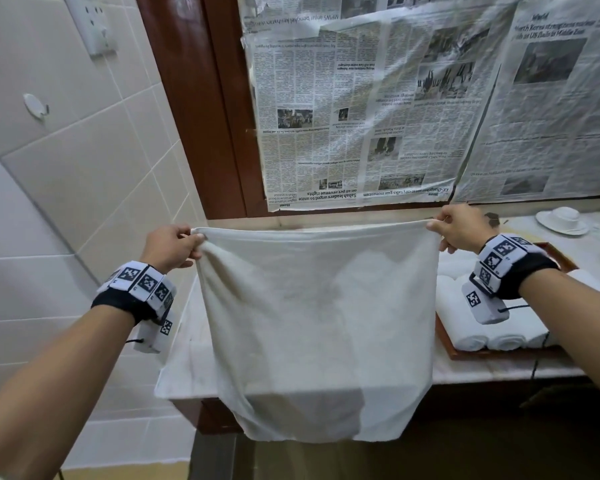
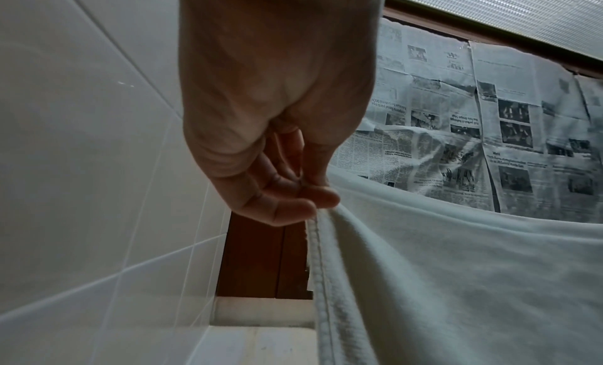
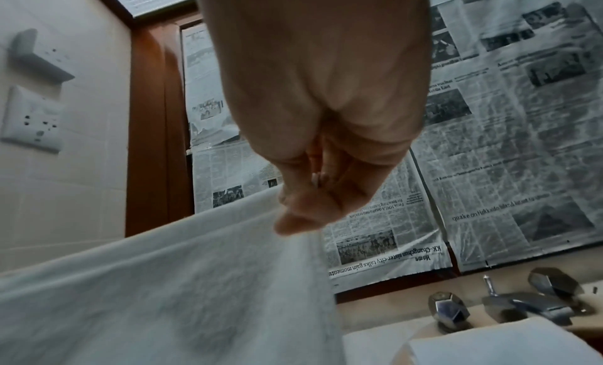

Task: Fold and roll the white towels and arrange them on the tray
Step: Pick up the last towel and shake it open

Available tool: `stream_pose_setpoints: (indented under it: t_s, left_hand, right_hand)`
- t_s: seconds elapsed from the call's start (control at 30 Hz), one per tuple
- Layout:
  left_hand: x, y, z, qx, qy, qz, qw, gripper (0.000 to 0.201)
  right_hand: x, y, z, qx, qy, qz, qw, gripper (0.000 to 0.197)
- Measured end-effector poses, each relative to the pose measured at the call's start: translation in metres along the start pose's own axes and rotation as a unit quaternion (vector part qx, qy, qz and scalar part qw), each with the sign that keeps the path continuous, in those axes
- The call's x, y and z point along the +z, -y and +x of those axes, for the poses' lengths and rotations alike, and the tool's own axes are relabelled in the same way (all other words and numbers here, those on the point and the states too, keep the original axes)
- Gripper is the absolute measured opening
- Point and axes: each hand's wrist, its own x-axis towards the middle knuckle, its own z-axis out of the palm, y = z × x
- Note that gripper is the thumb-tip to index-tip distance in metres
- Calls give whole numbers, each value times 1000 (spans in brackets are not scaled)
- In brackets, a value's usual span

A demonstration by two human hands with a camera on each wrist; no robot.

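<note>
White terry cloth fills the middle of the head view: a square white towel (image 1: 317, 327) hangs spread out flat in the air, its top edge pulled straight between the two hands. The left hand (image 1: 172, 247) pinches the upper left corner with curled fingers, and the right hand (image 1: 459, 230) pinches the upper right corner the same way. The towel's lower part hangs in front of the pale marble desk (image 1: 499, 367) and past its front edge. To the right, under the right wrist, a brown wooden tray (image 1: 445, 342) sits on the desk and holds rolled white towels (image 1: 478, 327) lying side by side. A white cup on a saucer (image 1: 563, 220) stands farther back on the desk. Sheets of newspaper (image 1: 378, 109) cover the wall behind.

From the left wrist, the left hand (image 2: 277, 143) grips the towel (image 2: 456, 280) at its hemmed corner between thumb and fingertips, and the cloth drapes down and to the right, beside a white tiled wall (image 2: 91, 164).

From the right wrist, the right hand (image 3: 319, 138) holds the towel (image 3: 179, 293) corner between thumb and curled fingers. Chrome tap fittings (image 3: 509, 308) stand on the desk at lower right, with a rolled towel's end just in front of them.
</note>
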Motion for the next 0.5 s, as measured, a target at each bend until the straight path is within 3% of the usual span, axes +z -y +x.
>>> stream_pose_setpoints:
  t_s: [0.23, 0.5]
  left_hand:
    - [10, 16, 33, -13, 9, 5, 1000, 12]
    - [43, 23, 92, -48, -17, -6, 999, 13]
  right_hand:
    - [23, 8, 20, 62, 9, 219, 974, 11]
    - [50, -3, 83, 77, 7, 230, 970, 14]
